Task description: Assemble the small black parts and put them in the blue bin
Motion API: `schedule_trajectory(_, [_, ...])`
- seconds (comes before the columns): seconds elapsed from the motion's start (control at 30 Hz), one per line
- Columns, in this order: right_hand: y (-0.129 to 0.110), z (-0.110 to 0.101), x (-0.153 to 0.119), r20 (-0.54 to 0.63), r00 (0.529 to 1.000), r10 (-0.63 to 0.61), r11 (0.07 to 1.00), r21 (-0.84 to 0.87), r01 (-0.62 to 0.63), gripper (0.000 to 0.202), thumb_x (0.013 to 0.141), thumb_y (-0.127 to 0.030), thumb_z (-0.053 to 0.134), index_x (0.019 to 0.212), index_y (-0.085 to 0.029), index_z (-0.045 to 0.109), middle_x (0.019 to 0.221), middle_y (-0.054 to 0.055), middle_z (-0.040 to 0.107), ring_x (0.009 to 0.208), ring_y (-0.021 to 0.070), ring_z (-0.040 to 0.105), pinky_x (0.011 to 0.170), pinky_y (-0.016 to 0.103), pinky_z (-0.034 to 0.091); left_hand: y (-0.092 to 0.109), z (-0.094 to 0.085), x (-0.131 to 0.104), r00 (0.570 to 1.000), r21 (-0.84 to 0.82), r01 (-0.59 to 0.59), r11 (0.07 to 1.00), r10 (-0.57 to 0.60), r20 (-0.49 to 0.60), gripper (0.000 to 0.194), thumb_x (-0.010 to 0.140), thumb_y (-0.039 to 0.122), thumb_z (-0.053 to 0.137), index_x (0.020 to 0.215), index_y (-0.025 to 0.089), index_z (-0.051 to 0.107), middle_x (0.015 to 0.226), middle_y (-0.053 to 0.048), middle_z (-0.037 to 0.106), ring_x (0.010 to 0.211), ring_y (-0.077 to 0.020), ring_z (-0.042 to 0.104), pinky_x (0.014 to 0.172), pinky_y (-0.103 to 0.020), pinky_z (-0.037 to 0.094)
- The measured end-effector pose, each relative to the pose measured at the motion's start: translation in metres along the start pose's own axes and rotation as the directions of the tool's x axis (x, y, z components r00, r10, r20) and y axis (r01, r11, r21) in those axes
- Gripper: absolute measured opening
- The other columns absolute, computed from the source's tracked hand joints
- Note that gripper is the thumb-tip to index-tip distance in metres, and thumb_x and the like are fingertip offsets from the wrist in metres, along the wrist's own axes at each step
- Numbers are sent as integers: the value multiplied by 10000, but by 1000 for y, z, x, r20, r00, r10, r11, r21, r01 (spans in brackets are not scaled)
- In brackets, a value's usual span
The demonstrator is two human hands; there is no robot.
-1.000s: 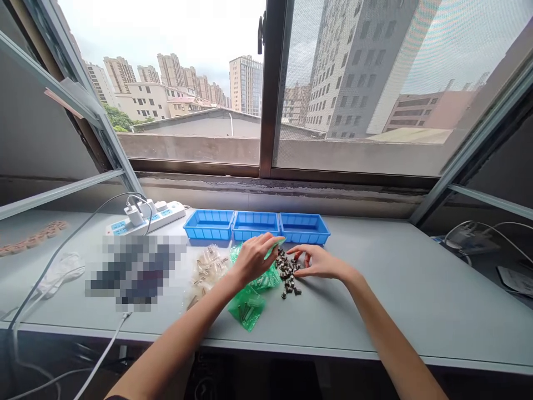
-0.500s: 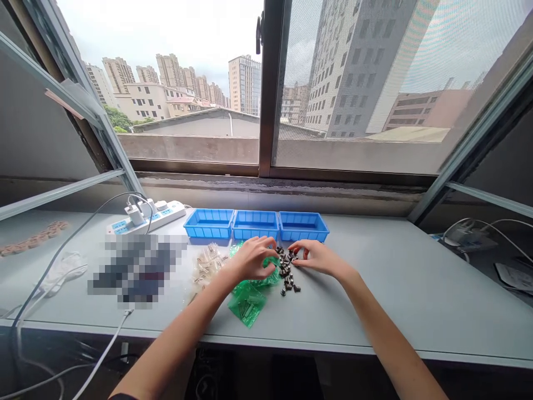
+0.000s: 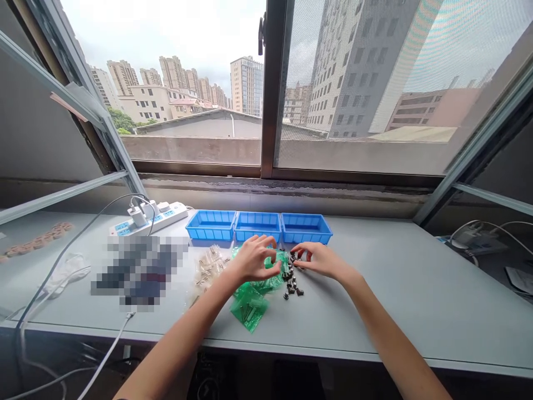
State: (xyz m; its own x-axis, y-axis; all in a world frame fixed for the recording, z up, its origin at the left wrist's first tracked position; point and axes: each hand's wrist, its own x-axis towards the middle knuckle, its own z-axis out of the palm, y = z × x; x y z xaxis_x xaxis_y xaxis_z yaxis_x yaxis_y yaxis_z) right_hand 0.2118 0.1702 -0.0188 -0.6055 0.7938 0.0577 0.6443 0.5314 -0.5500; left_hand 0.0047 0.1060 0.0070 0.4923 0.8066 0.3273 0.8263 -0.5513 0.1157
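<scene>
My left hand [image 3: 257, 260] hovers over green plastic bags [image 3: 250, 306], its thumb and fingers apart and curved, with nothing seen between them. Beside it lies a loose pile of small dark metal fittings [image 3: 290, 282], too small to name more exactly. At the pile's far right side is my right hand [image 3: 320, 261], its thumb and index finger apart and their tips at the pieces; whether it touches one is hard to make out. Clear plastic bags [image 3: 209, 265] with small pale parts lie left of the green ones, partly behind my left forearm.
Three blue bins [image 3: 258, 226] stand in a row behind my hands. To the left are a white power strip [image 3: 152, 220] with plugs, a pixelated dark object [image 3: 139, 272] and cables [image 3: 62, 258]. The table's front edge [image 3: 316, 352] runs below my forearms, with a window behind.
The view has shifted slightly. My left thumb has moved a little right, towards the metal pieces, and some pieces lie differently. My right hand stays at the pile.
</scene>
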Motion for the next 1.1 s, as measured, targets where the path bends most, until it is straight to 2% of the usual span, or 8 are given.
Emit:
schedule_trajectory(0.1, [1,1,0,-13,999,-36,999,-9,36,244,738,-357,595,954,-248,626,868,6,655,691,155,567,631,280,422,0,3,0,999,-43,-20,999,21,24,209,752,390,575,792,187,607,977,-32,586,823,-181,545,774,-322,386])
schedule_trajectory(0.2, [0,2,1,-45,993,-105,994,-23,104,288,737,-370,606,994,-240,623,870,21,635,766,176,572,662,292,441,-1,6,0,995,-79,-28,996,35,91,436,733,476,610,1050,184,543,1029,-50,578,924,-214,544,829,-338,385])
schedule_trajectory(0.33, [-4,4,1,-68,988,-142,990,-4,142,296,760,-355,588,1034,-245,618,922,38,611,855,191,575,745,321,466,-3,10,-1,987,-65,16,998,-5,162,488,742,486,614,1123,205,496,1108,-54,560,988,-235,532,872,-355,377])
schedule_trajectory(0.6, [-10,3,-1,-60,987,-151,988,-8,151,282,758,-331,596,1026,-246,616,1032,53,601,1007,219,549,829,346,471,-4,11,2,976,-69,92,993,-76,204,309,814,406,559,1044,208,501,1103,-42,566,979,-218,540,861,-341,369])
schedule_trajectory(0.73, [-10,3,-1,-64,986,-153,988,-23,152,307,757,-336,601,1047,-234,610,1055,61,595,1014,224,546,851,357,460,-4,11,2,982,-62,98,993,-86,169,224,838,397,509,952,204,498,1009,-28,592,907,-198,557,824,-329,368])
schedule_trajectory(0.9, [-9,4,-1,-57,984,-166,986,-30,165,272,776,-330,580,1025,-230,617,1032,59,603,974,220,566,832,344,463,-3,8,2,990,-6,98,995,-97,102,227,821,420,499,820,193,491,831,-13,599,770,-187,561,777,-332,362])
schedule_trajectory(1.1, [-9,4,-1,-74,983,-170,985,-29,168,259,773,-327,580,1008,-228,625,996,60,620,940,220,577,815,351,470,-3,5,2,989,-20,83,996,-80,121,40,770,208,468,746,187,491,819,-11,606,825,-180,563,766,-314,351])
